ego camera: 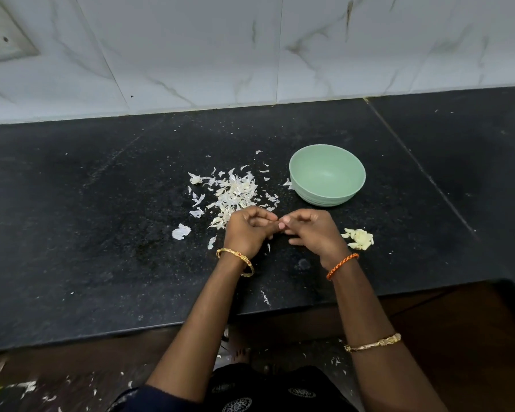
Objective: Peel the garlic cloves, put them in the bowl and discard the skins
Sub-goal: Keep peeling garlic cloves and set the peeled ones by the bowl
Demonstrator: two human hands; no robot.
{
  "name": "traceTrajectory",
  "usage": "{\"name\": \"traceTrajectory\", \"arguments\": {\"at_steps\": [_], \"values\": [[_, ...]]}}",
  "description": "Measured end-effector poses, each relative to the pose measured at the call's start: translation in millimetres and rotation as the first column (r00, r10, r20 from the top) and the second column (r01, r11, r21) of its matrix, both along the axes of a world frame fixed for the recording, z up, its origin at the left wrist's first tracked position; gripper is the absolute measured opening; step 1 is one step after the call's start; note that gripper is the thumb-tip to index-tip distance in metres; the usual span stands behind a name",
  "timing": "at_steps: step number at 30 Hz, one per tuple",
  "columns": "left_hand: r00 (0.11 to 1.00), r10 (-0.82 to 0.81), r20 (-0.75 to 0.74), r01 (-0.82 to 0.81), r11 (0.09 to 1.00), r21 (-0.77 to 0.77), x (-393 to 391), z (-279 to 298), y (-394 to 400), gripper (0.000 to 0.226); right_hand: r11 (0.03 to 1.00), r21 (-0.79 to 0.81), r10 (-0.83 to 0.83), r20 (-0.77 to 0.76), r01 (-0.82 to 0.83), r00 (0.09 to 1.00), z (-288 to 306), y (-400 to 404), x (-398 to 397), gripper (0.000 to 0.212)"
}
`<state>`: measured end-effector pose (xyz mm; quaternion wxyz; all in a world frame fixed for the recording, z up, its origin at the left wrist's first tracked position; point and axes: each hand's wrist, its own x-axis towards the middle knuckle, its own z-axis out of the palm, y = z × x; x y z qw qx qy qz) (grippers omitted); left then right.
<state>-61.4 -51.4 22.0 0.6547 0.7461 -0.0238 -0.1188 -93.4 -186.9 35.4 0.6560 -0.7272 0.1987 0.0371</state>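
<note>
Peeling step: left hand [244, 230] and right hand [312, 230] curled fingertip to fingertip, presumably pinching a hidden clove; peeled garlic cloves [359, 238] beside the empty green bowl [327, 175]; advice: nip the skin's tip, strip lengthwise.

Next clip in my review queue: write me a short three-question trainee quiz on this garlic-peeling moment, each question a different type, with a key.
1. True or false: the green bowl already holds peeled cloves.
2. Multiple choice: the small heap of peeled cloves lies (A) inside the bowl, (B) on the counter beside the right hand, (C) on top of the skins.
3. Fill in: the pile of loose skins lies on the black counter to the ____ of the bowl.

Key:
1. False; the bowl looks empty.
2. B.
3. Left. The left hand and the right hand meet fingertip to fingertip; what they pinch is too small to see.
</note>
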Motion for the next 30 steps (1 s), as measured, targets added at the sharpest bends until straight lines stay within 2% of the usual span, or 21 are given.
{"name": "traceTrajectory", "arguments": {"at_steps": [2,5,9,13,16,19,25,27,30], "values": [[0.999,-0.008,-0.047,0.007,1.000,-0.022,-4,1,-14,0.016,0.989,-0.143,-0.037,0.040,0.043,0.999,1,-12,-6,0.010],[0.995,-0.073,-0.061,0.072,0.997,-0.016,-10,3,-39,0.008,0.958,-0.235,-0.147,0.095,0.166,0.985,1,-29,-15,0.012],[0.990,-0.132,-0.039,0.134,0.990,0.052,-16,2,-72,0.012,0.848,-0.418,-0.280,0.170,0.327,0.945,-2,-65,-29,0.011],[0.984,-0.155,0.086,0.127,0.955,0.270,-21,-6,-93,0.004,0.749,-0.449,-0.432,0.228,0.488,0.872,-8,-95,-46,0.010],[0.961,-0.260,0.100,0.189,0.872,0.451,-23,-10,-105,0.034,0.735,-0.430,-0.489,0.198,0.524,0.849,-17,-102,-54,0.009],[0.937,-0.331,0.107,0.212,0.787,0.580,-27,-12,-114,0.043,0.733,-0.425,-0.505,0.184,0.531,0.844,-27,-100,-56,0.006],[0.925,-0.343,0.160,0.192,0.790,0.583,-31,-13,-117,0.023,0.758,-0.438,-0.472,0.144,0.483,0.870,-25,-101,-56,0.011],[0.935,-0.316,0.163,0.180,0.817,0.548,-32,-13,-116,0.020,0.749,-0.460,-0.472,0.137,0.478,0.871,-24,-102,-55,0.013],[0.952,-0.250,0.174,0.137,0.863,0.487,-31,-12,-109,0.021,0.703,-0.475,-0.490,0.216,0.529,0.845,-26,-96,-54,0.014]]}}
